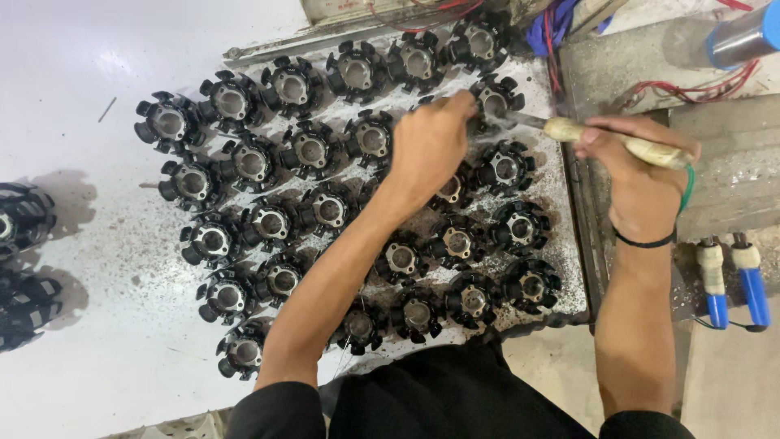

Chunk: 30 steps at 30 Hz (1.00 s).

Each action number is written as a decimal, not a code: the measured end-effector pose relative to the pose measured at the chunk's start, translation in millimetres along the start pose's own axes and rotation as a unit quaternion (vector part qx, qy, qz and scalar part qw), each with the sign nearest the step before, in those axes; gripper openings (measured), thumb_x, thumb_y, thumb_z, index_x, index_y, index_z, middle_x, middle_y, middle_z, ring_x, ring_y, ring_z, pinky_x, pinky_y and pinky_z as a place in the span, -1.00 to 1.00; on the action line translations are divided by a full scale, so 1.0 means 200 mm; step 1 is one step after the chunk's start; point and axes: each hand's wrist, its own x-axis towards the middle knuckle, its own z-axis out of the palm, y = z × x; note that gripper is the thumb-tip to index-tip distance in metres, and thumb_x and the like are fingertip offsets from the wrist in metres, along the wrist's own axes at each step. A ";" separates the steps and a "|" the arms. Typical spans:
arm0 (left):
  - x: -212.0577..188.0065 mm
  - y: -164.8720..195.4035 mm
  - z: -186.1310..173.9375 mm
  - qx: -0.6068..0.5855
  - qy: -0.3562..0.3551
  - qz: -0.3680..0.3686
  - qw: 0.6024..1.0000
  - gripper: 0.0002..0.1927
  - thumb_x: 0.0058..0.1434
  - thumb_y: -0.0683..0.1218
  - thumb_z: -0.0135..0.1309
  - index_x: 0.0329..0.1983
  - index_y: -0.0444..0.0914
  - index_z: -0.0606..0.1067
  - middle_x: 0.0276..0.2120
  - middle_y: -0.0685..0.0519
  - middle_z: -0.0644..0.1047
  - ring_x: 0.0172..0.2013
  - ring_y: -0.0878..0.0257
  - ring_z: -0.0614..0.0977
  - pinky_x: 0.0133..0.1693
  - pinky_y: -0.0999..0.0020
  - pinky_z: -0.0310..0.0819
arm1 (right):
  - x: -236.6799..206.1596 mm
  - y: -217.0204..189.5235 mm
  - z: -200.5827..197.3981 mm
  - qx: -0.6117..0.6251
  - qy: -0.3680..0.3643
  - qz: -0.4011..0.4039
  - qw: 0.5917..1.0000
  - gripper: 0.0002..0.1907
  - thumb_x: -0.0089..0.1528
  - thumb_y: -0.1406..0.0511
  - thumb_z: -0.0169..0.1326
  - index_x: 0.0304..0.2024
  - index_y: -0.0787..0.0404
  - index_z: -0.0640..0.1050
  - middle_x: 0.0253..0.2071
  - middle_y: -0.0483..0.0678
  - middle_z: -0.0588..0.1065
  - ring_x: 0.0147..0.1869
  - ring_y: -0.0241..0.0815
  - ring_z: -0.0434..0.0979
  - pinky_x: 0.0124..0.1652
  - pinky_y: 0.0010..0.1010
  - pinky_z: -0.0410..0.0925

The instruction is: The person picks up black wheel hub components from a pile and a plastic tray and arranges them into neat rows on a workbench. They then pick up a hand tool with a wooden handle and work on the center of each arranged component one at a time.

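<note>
A person leans over a white table (73,49). Many black round metal parts with teeth sit on it in rows. Each one has a shiny ring in the middle.

The left hand (429,146) reaches up across the rows. Its fingers (461,104) are curled in close and pinch at the edge of one part (496,99), which sits near the top of the rows, at about 1 o'clock from the middle of the picture. The picture does not show for sure if the hand has a real hold of the part or only steadies it.

The right hand (642,179) is at 3 o'clock from that part. Its fingers are shut tight around the pale handle of a tool (617,145). The tool lies almost flat and points left, to 9 o'clock. Its thin metal tip touches the part just beside the left hand's fingers. A black band (643,241) goes around the right wrist.

The table has lots of dark specks on it under the parts. More black parts (24,219) sit alone at the left edge, at 9 o'clock, well apart from the rows.

At the top, at 12 o'clock, red wires (422,18) lie behind the last row. On the right, at 4 o'clock, two blue handles (735,293) hang down side by side. A blue and silver tube (743,36) is in the top right corner, at 2 o'clock.
</note>
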 end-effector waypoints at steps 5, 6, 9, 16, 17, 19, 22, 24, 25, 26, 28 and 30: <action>0.10 -0.17 -0.23 0.044 0.124 0.061 0.989 -0.80 0.21 -0.29 0.11 -0.12 -0.21 0.52 -0.29 0.04 0.65 -0.28 0.05 0.67 -0.33 0.13 0.56 | -0.03 0.14 0.12 0.144 0.070 -0.008 0.987 -0.85 0.34 0.52 0.18 -0.05 0.50 0.63 -0.14 0.16 0.60 -0.18 -0.06 0.66 -0.09 -0.31 0.56; 0.13 -0.22 -0.25 0.070 0.133 0.075 0.986 -0.74 0.15 -0.30 0.12 -0.10 -0.21 0.52 -0.28 0.04 0.64 -0.22 0.02 0.65 -0.28 0.10 0.57 | -0.02 0.16 0.16 0.132 0.050 -0.022 0.990 -0.85 0.35 0.52 0.18 -0.04 0.51 0.62 -0.13 0.16 0.60 -0.17 -0.07 0.66 -0.09 -0.33 0.56; 0.13 -0.33 -0.24 0.105 0.129 0.069 0.984 -0.65 0.06 -0.33 0.09 -0.07 -0.21 0.54 -0.17 0.03 0.61 -0.09 -0.01 0.58 -0.12 0.08 0.58 | 0.03 0.20 0.27 0.102 -0.001 -0.046 0.994 -0.86 0.36 0.52 0.19 -0.04 0.52 0.61 -0.12 0.14 0.59 -0.16 -0.08 0.66 -0.09 -0.36 0.55; 0.04 -0.44 -0.15 0.080 0.156 -0.003 0.985 -0.79 0.10 -0.28 0.12 -0.23 -0.18 0.63 -0.22 0.03 0.51 -0.15 0.04 0.60 -0.26 0.09 0.56 | 0.20 0.22 0.47 0.071 -0.059 -0.043 0.995 -0.87 0.38 0.50 0.17 -0.04 0.50 0.61 -0.13 0.12 0.60 -0.13 -0.09 0.66 -0.04 -0.35 0.55; 0.05 -0.45 -0.14 0.085 0.148 -0.010 0.985 -0.81 0.11 -0.27 0.13 -0.26 -0.17 0.63 -0.24 0.04 0.52 -0.17 0.04 0.60 -0.28 0.09 0.56 | 0.21 0.22 0.48 0.083 -0.059 -0.044 0.994 -0.87 0.38 0.50 0.17 -0.05 0.50 0.61 -0.13 0.12 0.59 -0.13 -0.09 0.66 -0.04 -0.34 0.57; 0.06 -0.46 -0.14 0.092 0.129 -0.020 0.987 -0.86 0.11 -0.25 0.15 -0.31 -0.16 0.63 -0.27 0.07 0.52 -0.20 0.06 0.59 -0.31 0.09 0.56 | 0.22 0.21 0.50 0.094 -0.061 -0.036 0.993 -0.87 0.40 0.50 0.18 -0.03 0.49 0.61 -0.14 0.12 0.60 -0.13 -0.11 0.66 -0.04 -0.35 0.56; 0.06 -0.46 -0.15 0.098 0.115 -0.008 0.988 -0.86 0.04 -0.25 0.15 -0.37 -0.16 0.62 -0.28 0.08 0.52 -0.17 0.06 0.60 -0.33 0.11 0.57 | 0.24 0.17 0.50 0.058 -0.070 -0.022 0.996 -0.87 0.40 0.49 0.17 -0.03 0.50 0.61 -0.13 0.13 0.61 -0.13 -0.12 0.67 -0.05 -0.36 0.57; 0.05 -0.46 -0.15 0.096 0.103 0.000 0.990 -0.84 -0.01 -0.26 0.16 -0.36 -0.19 0.62 -0.26 0.05 0.52 -0.16 0.04 0.59 -0.33 0.09 0.57 | 0.25 0.13 0.49 0.030 -0.085 -0.014 0.996 -0.86 0.40 0.48 0.16 -0.02 0.50 0.61 -0.12 0.14 0.61 -0.13 -0.13 0.68 -0.06 -0.38 0.58; 0.05 -0.46 -0.14 0.094 0.097 0.004 0.991 -0.83 -0.03 -0.26 0.16 -0.36 -0.20 0.61 -0.26 0.03 0.52 -0.16 0.03 0.59 -0.33 0.08 0.57 | 0.27 0.11 0.49 0.023 -0.094 -0.011 0.995 -0.85 0.40 0.48 0.17 -0.02 0.50 0.61 -0.12 0.13 0.61 -0.13 -0.15 0.69 -0.07 -0.40 0.57; 0.05 -0.46 -0.13 0.094 0.101 0.006 0.990 -0.82 -0.03 -0.27 0.15 -0.35 -0.20 0.62 -0.26 0.03 0.52 -0.17 0.03 0.59 -0.33 0.09 0.57 | 0.28 0.09 0.50 0.016 -0.103 -0.010 0.994 -0.84 0.40 0.47 0.17 -0.01 0.50 0.61 -0.12 0.13 0.61 -0.14 -0.16 0.69 -0.08 -0.42 0.57; 0.05 -0.46 -0.11 0.095 0.112 0.012 0.989 -0.81 -0.04 -0.29 0.15 -0.35 -0.21 0.62 -0.25 0.02 0.52 -0.18 0.02 0.59 -0.34 0.10 0.57 | 0.32 0.05 0.51 -0.019 -0.114 -0.025 0.993 -0.86 0.41 0.47 0.21 -0.04 0.50 0.63 -0.16 0.13 0.61 -0.16 -0.17 0.68 -0.10 -0.43 0.55; 0.06 -0.47 -0.08 0.094 0.124 0.018 0.988 -0.82 0.00 -0.29 0.16 -0.34 -0.20 0.61 -0.27 0.01 0.52 -0.18 0.01 0.59 -0.29 0.10 0.57 | 0.35 0.01 0.52 -0.042 -0.120 -0.033 0.991 -0.88 0.39 0.47 0.23 -0.07 0.48 0.64 -0.19 0.11 0.62 -0.19 -0.19 0.67 -0.13 -0.45 0.55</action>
